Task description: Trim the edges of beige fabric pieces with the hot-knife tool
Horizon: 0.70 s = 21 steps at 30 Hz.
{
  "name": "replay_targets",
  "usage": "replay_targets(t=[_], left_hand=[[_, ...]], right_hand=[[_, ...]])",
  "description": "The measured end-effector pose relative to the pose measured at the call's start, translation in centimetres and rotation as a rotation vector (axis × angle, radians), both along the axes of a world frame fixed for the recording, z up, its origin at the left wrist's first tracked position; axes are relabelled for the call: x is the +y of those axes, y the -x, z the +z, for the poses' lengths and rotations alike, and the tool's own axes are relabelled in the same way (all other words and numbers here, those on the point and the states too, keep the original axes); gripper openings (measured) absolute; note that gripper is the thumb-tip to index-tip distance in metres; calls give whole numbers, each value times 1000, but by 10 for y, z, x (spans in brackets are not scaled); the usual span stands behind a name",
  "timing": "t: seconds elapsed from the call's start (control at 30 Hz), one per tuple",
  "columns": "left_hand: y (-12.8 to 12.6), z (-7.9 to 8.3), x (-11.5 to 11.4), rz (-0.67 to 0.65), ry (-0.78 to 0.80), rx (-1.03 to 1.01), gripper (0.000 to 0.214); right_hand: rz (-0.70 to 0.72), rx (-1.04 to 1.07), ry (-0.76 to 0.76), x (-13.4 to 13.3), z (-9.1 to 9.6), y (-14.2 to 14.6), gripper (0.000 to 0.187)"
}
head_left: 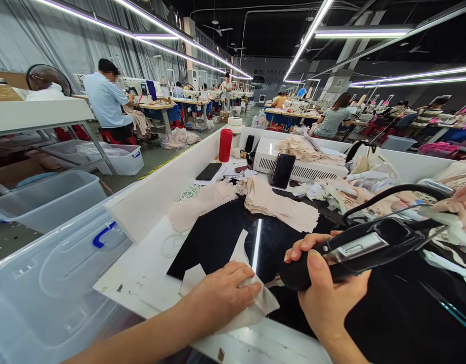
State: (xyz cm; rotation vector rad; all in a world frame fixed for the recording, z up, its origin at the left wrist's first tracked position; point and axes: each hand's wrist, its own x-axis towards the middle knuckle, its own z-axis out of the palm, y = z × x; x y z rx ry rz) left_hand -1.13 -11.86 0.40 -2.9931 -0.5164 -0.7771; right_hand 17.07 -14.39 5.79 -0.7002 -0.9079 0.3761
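My right hand (324,288) is wrapped round the handle of a black hand-held tool (354,250) with a silver plate and a black cord, held just above the glossy black work surface (225,237). My left hand (225,293) rests palm down on a pale beige fabric piece (255,303) at the near edge of that surface, its fingers curled over the cloth. A stack of similar beige fabric pieces (278,202) lies farther back on the bench.
A white machine box (304,169) with a dark phone (282,171) leaning on it stands at the back. A red bottle (225,145) and another phone (209,171) lie behind. Clear plastic bins (46,283) stand at left. Other people sit at sewing tables beyond.
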Motion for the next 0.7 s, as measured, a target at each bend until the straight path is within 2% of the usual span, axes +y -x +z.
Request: replay_targets(t=[0.37,0.7], left_hand=[[2,-1,-1,9,32,-21,16],[2,-7,1,6,12,-25,17]], right_hand=[[5,5,-10,18,-1,11,37],[2,13,-13,18,1,12,36]])
